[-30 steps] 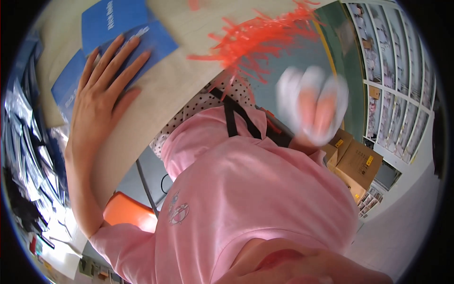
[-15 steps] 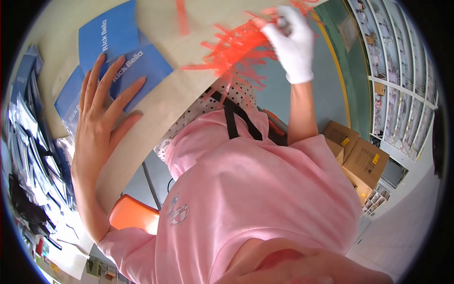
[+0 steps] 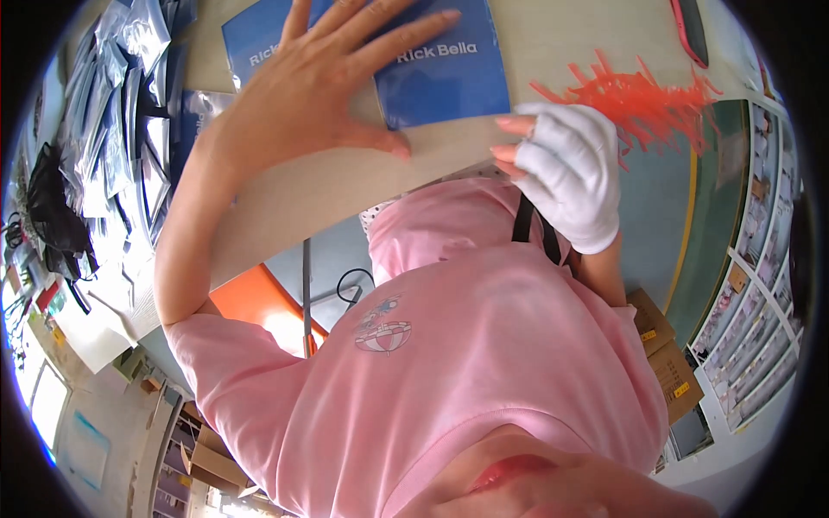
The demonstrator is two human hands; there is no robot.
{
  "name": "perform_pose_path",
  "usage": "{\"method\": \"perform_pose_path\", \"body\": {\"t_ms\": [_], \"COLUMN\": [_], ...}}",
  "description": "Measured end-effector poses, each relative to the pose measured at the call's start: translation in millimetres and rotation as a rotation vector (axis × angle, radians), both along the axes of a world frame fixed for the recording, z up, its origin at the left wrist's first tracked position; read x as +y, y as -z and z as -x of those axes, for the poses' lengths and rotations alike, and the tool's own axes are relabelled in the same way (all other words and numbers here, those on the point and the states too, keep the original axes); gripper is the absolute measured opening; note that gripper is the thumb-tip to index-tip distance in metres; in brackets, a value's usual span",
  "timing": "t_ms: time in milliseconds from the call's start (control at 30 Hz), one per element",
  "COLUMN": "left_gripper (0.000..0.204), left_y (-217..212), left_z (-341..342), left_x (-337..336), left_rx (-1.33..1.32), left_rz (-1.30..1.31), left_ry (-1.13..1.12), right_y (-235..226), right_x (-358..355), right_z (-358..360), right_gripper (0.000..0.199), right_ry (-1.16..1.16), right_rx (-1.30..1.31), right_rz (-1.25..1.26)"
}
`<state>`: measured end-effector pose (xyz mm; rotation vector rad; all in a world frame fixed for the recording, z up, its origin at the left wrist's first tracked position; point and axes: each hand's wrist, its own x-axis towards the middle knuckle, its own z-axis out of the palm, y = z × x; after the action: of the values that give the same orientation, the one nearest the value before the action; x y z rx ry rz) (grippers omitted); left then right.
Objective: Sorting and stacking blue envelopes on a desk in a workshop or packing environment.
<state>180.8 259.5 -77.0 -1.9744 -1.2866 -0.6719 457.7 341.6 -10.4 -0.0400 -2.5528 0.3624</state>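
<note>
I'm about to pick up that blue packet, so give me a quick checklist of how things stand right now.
1. Left hand flat on the blue packet, fingers spread: ok.
2. Right hand, in a white fingerless glove, at the table edge beside the packet's corner; whether it touches the packet: cannot tell.
3. Second blue packet lies partly under the left hand: not ok for lifting only one.
4. Orange plastic strips lie apart from the packet: ok.
5. Pile of clear bags sits off to the left, clear of both hands: ok.
</note>
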Motion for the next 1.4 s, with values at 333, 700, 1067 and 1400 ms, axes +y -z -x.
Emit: {"method": "perform_pose_path", "body": {"t_ms": [333, 700, 1067, 1400], "left_gripper": [0.089, 0.091, 0.082, 0.083], "left_y": [-42.5, -87.6, 1.3, 8.3], "left_z": [9.1, -5.2, -4.7, -6.6], "left_x": [-23.1, -28.6, -10.4, -6.4], "left_rx": [-0.730, -1.011, -0.567, -0.619], "left_rz": [0.424, 1.021, 0.180, 0.132], "left_ry": [0.765, 0.234, 0.476, 0.533], "right_y": [-18.7, -21.7, -26.2, -24.7], "right_x": [-13.8, -9.3, -7.9, -11.6], "right_z": [42.8, 48.4, 49.6, 49.8], "right_gripper": [0.013, 0.014, 0.014, 0.028], "right_ry": [0.517, 0.544, 0.571, 0.697], "right_rx": [-0.245, -0.325, -0.376, -0.370], "right_rz": [0.666, 0.551, 0.624, 0.627]}}
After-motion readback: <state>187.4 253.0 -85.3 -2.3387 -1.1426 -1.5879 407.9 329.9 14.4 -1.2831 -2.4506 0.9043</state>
